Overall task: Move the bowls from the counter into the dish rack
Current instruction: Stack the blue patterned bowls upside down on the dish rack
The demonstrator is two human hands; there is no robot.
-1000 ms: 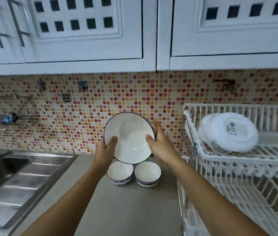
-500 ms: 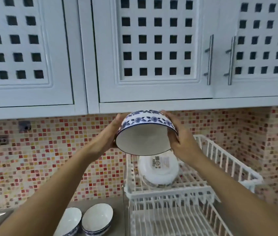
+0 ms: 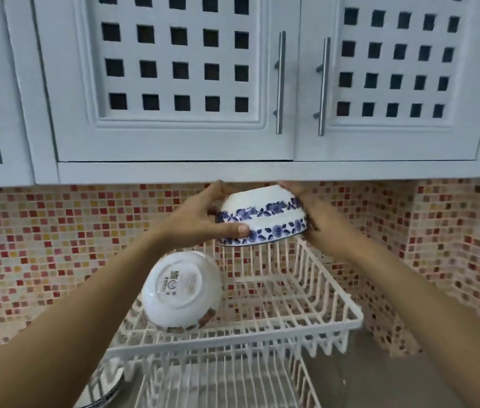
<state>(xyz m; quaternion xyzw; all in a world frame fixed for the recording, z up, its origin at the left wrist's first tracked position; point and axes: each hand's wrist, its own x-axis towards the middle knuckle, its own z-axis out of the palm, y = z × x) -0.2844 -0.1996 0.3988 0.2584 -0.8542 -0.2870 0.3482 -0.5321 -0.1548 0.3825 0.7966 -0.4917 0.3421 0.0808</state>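
I hold a white bowl with blue flower bands (image 3: 262, 216) upside down in the air, above the back of the white wire dish rack's top tier (image 3: 306, 319). My left hand (image 3: 203, 216) grips its left side and my right hand (image 3: 315, 213) its right side. A second white bowl (image 3: 179, 290) rests tilted, bottom towards me, in the left part of the top tier. The rim of a small bowl (image 3: 106, 387) shows on the counter at the lower left, behind the rack's frame.
White cupboards with metal handles (image 3: 280, 83) hang just above the held bowl. A mosaic tile wall (image 3: 56, 245) runs behind the rack. The rack's lower tier (image 3: 218, 384) lies below. Grey counter (image 3: 409, 384) shows at the right.
Both hands carried the bowl from the counter to above the rack and turned it rim-down. My view swung right; the counter bowls slid almost out of frame.
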